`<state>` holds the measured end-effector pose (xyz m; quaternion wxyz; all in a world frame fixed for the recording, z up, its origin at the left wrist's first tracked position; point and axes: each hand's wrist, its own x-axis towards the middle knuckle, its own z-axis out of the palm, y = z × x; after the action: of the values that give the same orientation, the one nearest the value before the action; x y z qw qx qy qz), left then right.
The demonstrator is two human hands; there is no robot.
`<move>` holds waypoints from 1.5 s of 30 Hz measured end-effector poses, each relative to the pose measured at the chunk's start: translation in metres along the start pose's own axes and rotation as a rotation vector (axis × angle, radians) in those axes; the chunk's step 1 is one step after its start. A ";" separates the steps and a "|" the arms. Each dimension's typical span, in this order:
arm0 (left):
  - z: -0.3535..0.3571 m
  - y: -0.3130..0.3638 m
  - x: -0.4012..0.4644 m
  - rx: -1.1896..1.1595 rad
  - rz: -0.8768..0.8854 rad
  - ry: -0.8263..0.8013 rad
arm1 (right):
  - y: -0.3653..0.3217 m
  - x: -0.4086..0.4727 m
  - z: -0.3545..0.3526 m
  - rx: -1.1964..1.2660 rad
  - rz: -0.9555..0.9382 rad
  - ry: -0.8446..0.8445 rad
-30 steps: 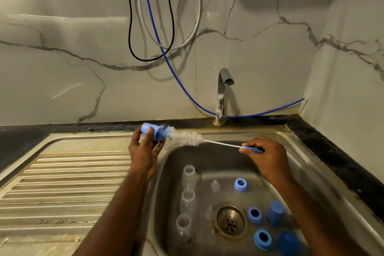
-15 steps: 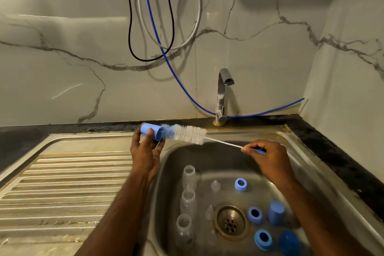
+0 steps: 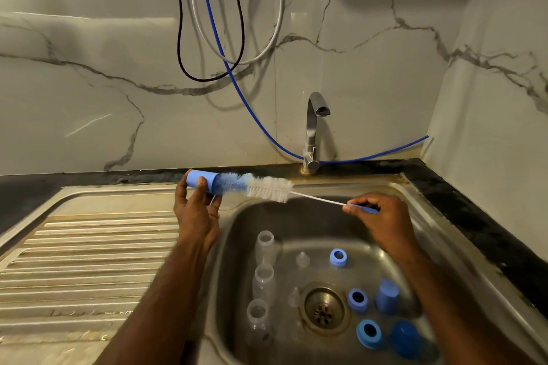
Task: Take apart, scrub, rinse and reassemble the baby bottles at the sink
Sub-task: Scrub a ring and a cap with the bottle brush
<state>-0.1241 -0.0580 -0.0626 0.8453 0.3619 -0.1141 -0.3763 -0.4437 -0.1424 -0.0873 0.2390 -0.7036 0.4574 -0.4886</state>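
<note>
With my left hand (image 3: 194, 210) gripping a blue cap (image 3: 203, 181) at frame centre and my right hand (image 3: 375, 218) pinching the brush (image 3: 268, 187) handle, scrubbing was under way; dismantled bottles (image 3: 263, 281) and rings (image 3: 357, 300) in the sink (image 3: 394, 195) awaited rinsing and reassembly.

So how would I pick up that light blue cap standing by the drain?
Grip the light blue cap round its smooth side wall, coming from above. It stands with its closed top up in the sink, clear of the blue rings.

A blue bottle cap (image 3: 204, 182) lies sideways above the sink rim, the white bottle brush (image 3: 267, 187) partly inside it.
</note>
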 end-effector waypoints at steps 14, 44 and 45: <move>0.004 -0.003 -0.004 0.115 0.087 -0.023 | 0.000 0.002 0.000 -0.056 -0.033 0.011; 0.020 -0.052 -0.064 0.230 -0.219 -0.117 | -0.027 -0.022 0.020 -0.005 0.024 -0.457; 0.019 -0.050 -0.060 0.209 -0.230 -0.097 | -0.025 -0.022 0.020 0.006 0.013 -0.459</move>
<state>-0.2020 -0.0471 -0.0795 0.7479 0.4399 -0.1513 -0.4736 -0.4177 -0.1135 -0.0856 0.3422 -0.7927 0.3938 -0.3155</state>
